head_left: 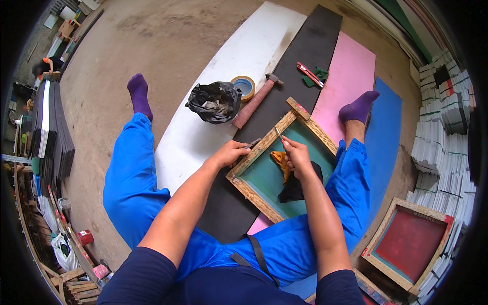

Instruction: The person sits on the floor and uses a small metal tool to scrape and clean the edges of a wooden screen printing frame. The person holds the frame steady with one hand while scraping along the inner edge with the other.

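A wooden-framed screen [262,206] with green mesh lies tilted between my legs. Closed at its upper left edge, my left hand [230,153] grips a small dark tool [252,144] whose kind I cannot make out. My right hand [297,156] is above the mesh, fingers pinched on a thin metal-tipped tool [278,133] pointing at the frame's upper left bar. Under that hand a yellow-orange cloth [280,161] and a black cloth [295,189] rest on the mesh. A short wooden piece [298,108] sits across the frame's top corner.
Ahead lie a hammer [256,101], a tape roll [244,87], a black plastic bag [212,104] with scraps, and a red cutter knife [309,74] on green cloth. White [244,46], black, pink and blue sheets cover the floor. A red screen [409,241] leans against stacked bundles at right.
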`<state>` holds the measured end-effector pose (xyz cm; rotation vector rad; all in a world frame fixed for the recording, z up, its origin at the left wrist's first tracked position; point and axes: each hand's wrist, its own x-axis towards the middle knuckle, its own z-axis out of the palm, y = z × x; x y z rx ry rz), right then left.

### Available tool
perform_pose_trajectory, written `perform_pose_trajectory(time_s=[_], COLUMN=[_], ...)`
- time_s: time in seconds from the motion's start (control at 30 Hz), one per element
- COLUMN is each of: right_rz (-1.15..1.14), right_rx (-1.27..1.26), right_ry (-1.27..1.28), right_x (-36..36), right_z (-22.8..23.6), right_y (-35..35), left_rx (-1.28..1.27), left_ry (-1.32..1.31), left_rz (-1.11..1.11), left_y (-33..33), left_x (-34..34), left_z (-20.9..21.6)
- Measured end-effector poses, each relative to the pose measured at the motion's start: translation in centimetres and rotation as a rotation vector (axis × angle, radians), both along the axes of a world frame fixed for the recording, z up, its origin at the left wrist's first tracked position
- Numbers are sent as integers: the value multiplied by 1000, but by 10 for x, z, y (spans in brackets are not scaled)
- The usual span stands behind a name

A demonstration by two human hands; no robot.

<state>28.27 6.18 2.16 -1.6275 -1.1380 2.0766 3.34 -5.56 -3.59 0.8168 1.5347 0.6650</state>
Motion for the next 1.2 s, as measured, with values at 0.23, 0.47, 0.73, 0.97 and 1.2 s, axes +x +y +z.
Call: perform_pose_trajectory(time_s=[0.23,0.47,0.73,0.97,1.2], right_rz=[368,549,693,626,348], right_rx=[823,982,950,805,745], right_ry=[-590,-801,-906,-865,-461], right_x=[8,1,-16,-18,6], right_z=[1,20,31,15,-6], right_y=[-18,-20,-22,-27,-19], left_rx=[66,-8,-39,-5,-49], left_ry=[2,51,-26,-3,-14], left_rz=[17,-34,-18,-22,-17], left_y=[-2,6,3,3,7], left_x=[-1,3,0,6,6], left_z=[-10,5,5,6,18])
